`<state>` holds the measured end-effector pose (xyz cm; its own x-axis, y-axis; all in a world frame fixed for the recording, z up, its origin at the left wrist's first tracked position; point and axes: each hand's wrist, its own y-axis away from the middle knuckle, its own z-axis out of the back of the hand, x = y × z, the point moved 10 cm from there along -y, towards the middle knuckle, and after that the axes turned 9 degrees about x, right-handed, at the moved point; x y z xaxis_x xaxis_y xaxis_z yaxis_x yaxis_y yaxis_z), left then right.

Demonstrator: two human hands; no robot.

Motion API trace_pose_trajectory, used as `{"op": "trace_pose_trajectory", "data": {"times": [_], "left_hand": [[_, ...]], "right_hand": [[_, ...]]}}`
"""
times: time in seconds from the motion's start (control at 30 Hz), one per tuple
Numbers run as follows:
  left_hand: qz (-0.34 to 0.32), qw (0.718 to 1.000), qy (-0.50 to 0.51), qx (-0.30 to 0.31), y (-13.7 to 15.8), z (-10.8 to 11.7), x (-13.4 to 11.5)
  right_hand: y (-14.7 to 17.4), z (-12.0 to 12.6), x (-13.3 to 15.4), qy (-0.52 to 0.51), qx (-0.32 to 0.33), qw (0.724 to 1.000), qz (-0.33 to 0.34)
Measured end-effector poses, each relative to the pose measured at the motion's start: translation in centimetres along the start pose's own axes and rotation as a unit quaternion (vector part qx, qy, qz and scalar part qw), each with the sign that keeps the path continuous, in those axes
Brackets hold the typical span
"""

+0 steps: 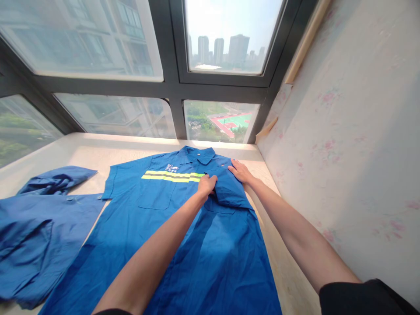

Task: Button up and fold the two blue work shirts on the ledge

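Note:
A blue short-sleeved work shirt lies spread out front side up, collar toward the window. Across its chest runs a yellow and grey reflective stripe, with a white logo above it. The sleeve on the right is folded inward over the chest and covers part of the stripe. My left hand is closed on the edge of that folded sleeve, near the middle of the chest. Flat on the shirt's right shoulder rests my right hand, its fingers stretched out.
A second, paler blue garment lies crumpled to the left, beside the shirt. The light-coloured sill ends at dark-framed windows. A wall with flowered paper stands close on the right.

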<state>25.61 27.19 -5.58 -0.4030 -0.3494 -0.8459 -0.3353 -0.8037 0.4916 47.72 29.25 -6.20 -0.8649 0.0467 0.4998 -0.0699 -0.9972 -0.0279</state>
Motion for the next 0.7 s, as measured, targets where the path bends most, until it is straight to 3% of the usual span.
{"op": "trace_pose_trajectory", "data": {"times": [0.33, 0.43, 0.5, 0.57, 0.63, 0.7], "left_hand": [[0.026, 0.999, -0.025, 0.031, 0.5, -1.3, 1.9], [-0.013, 0.989, -0.146, 0.01, 1.4, -0.8, 0.7], [-0.107, 0.951, -0.281, -0.071, 2.7, -0.1, -2.1], [-0.231, 0.883, -0.385, -0.14, 4.4, -0.6, -5.3], [-0.322, 0.825, -0.442, -0.146, 5.2, -2.4, -7.3], [-0.375, 0.789, -0.473, -0.115, 4.7, -4.6, -8.6]], "right_hand": [[0.8, 0.2, -0.3, 0.067, -0.011, 0.997, -0.027], [1.4, 0.9, 0.2, 0.072, -0.04, 0.996, -0.034], [2.0, 1.6, 0.9, 0.065, -0.063, 0.995, -0.031], [3.3, 2.3, 1.9, 0.047, -0.092, 0.994, -0.029], [5.2, 2.6, 3.1, 0.026, -0.111, 0.993, -0.026], [7.7, 2.1, 4.7, 0.017, -0.107, 0.994, -0.011]]}}
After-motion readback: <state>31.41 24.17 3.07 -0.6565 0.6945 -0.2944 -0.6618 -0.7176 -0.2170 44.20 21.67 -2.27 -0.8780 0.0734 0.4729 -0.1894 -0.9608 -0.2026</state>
